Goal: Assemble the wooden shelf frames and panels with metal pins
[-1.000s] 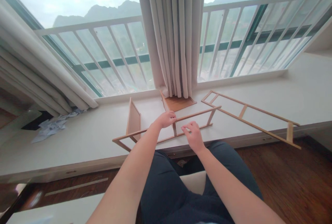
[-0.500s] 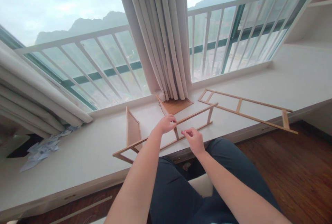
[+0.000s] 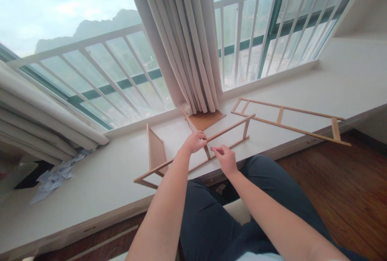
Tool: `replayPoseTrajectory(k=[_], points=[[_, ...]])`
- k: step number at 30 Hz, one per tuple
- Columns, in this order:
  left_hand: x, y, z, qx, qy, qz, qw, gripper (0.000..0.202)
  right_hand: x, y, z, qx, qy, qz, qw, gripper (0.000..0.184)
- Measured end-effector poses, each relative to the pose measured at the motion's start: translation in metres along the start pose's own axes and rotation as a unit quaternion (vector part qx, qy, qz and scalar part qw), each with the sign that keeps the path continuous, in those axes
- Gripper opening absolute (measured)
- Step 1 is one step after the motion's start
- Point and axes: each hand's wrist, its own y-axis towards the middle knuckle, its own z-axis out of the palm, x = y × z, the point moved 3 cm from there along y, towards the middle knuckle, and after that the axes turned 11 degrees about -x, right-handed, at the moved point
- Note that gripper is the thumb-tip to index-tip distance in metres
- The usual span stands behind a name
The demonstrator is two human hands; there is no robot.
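Observation:
A slender wooden frame (image 3: 232, 127) with crosspieces stands on edge on the white ledge, in front of my knees. At its upper rail, near a middle crosspiece, my left hand (image 3: 195, 141) is closed in a pinch. Just to the right, my right hand (image 3: 226, 158) pinches with thumb and forefinger near that same crosspiece. A thin pale sliver shows between the two sets of fingertips; it is too small to name. Behind the frame's left part stands a wooden panel (image 3: 157, 150). Another wooden panel (image 3: 206, 121) lies partly beneath the curtain.
A ladder-like wooden frame (image 3: 280, 115) lies to the right, its end jutting past the ledge (image 3: 109, 180). Crumpled paper (image 3: 56, 178) lies at the left. A grey curtain (image 3: 187, 47) hangs at the back, before windows and a white railing (image 3: 105, 44).
My right hand has come slightly nearer to my left hand. The thin pale sliver now shows between their fingertips. The camera view has shifted a little.

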Motion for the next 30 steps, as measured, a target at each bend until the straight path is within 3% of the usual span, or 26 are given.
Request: replayPoseTrajectory(k=[6, 14, 18, 22, 30], points=[[0.002, 0.001, 0.001, 0.008, -0.012, -0.002, 1.000, 0.015, -0.006, 0.003, 0.002, -0.002, 0.003, -0.026, 1.000, 0.027], [0.000, 0.002, 0.001, 0.012, 0.006, -0.006, 1.000, 0.015, -0.006, 0.000, 0.002, 0.018, -0.053, -0.195, 0.979, 0.023], [0.000, 0.002, 0.001, 0.009, 0.004, -0.005, 1.000, 0.016, -0.011, -0.001, 0.003, 0.027, -0.045, -0.240, 0.969, 0.025], [0.001, 0.001, 0.001, 0.012, 0.000, -0.008, 1.000, 0.017, -0.016, -0.003, 0.004, 0.020, -0.030, -0.215, 0.976, 0.022], [0.002, 0.003, 0.002, 0.023, -0.012, -0.016, 1.000, 0.024, -0.015, -0.006, 0.005, -0.014, 0.005, -0.064, 0.998, 0.024]])
